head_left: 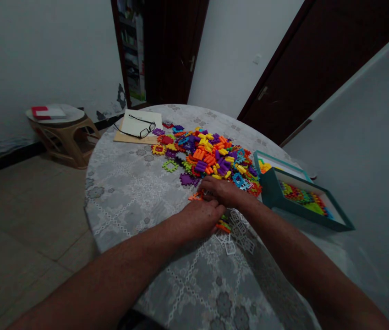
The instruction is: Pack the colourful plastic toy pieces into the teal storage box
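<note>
Arms (135,262) cross the desk (128,192); left hand (201,217) and right hand (224,191) curl by an orange piece (194,197), any hold hidden.

Looking at a round bench (120,197), dressed in a grey flowered cloth (180,284). Seeing purple, orange and yellow plastic pieces (211,153) piled high, thinning leftward into flat toothed squares (186,179). Spotting black glasses (145,133) on white paper (148,116), over a tan board (135,138), far left. Swinging right to a teal box (272,195), then nearer to small white pieces (230,248), scattered flat.
</note>
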A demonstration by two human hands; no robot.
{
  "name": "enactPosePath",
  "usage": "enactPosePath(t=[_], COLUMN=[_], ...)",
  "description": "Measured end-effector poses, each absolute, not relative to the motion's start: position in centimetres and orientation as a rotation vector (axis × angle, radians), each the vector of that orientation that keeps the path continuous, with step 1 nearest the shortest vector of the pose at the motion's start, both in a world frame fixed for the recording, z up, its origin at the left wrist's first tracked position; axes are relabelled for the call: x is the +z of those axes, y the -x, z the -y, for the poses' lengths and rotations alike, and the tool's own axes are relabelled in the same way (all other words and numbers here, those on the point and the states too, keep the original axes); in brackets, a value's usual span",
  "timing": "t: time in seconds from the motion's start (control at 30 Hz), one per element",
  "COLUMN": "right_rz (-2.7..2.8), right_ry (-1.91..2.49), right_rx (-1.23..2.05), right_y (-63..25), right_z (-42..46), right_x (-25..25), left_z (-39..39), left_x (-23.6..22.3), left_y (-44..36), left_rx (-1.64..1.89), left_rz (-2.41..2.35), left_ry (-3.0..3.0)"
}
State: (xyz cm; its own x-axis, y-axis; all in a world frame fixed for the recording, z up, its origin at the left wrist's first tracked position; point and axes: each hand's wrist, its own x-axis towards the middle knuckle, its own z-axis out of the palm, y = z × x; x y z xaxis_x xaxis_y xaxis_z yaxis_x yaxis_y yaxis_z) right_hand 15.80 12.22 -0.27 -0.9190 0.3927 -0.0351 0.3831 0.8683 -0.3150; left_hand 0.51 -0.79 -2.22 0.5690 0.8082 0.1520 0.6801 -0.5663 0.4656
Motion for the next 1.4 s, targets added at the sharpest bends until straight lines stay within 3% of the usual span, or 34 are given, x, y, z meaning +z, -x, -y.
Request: enactPosePath(t=[0.33, 0.53, 0.73, 1.13, 1.4], right_rz=[2.906, 2.704, 2.563, 2.461, 2.375], right_ry=[0.635, 0.932, 1.197, 1.141, 1.095], right_rx=[0.622, 0.636, 0.772, 0.532, 0.632], right_y=[-15.7, -19.8, -23.3, -22.5, -23.6], right_z=[-12.7, -10.7, -5.7, -4.0, -3.5], right_x=[-0.2, 1.6, 0.2, -2.7, -2.4], left_z=[0.5, 0.4, 0.6, 0.1, -0.5], left_x=[-2.3, -2.1, -1.0, -0.2, -1.8], left_y=[-0.5, 0.0, 0.0, 0.4, 0.9], left_rx=[0.497, 0.403, 0.313, 0.309, 0.355], left_rz=[-1.237, -1.301, -1.336, -1.367, -1.326], left_ry=[-2.484, -2.439, -2.438, -2.390, -2.390])
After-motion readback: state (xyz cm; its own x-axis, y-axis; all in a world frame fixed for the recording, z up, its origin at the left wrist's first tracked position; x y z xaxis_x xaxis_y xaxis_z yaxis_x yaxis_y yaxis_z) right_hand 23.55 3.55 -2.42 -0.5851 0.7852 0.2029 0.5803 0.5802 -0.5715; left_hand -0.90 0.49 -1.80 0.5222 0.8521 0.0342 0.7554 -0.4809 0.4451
